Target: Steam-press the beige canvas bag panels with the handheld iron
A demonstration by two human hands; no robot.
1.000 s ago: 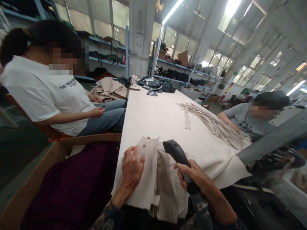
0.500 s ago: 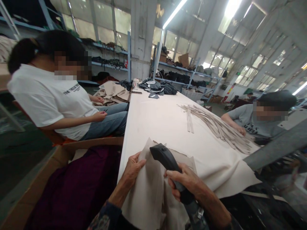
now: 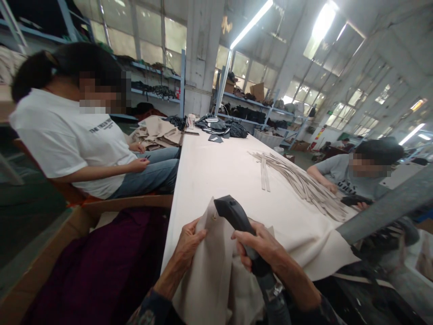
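My left hand [image 3: 190,241] pinches the left edge of a beige fabric piece [image 3: 211,266], which hangs down over the near end of the table. In my right hand [image 3: 260,248] is a black hand-held thread trimmer [image 3: 233,212], my fingers wrapped round its handle; a hose-like part runs down from it. Its head points left and lies close to the upper edge of the fabric, where a small thread-like bit shows just below the nozzle. Whether the nozzle touches the cloth I cannot tell.
A table [image 3: 216,171] with a pale cover bears beige strips [image 3: 301,185] and dark items [image 3: 219,124]. A cardboard box [image 3: 30,280] with purple cloth [image 3: 101,262] stands left. One person [image 3: 67,135] sits left, another [image 3: 348,171] right, behind a grey post [image 3: 389,203].
The trimmer's head has moved slightly up and right along the fabric edge. The fabric's upper part has shifted, and the camera view has turned slightly.
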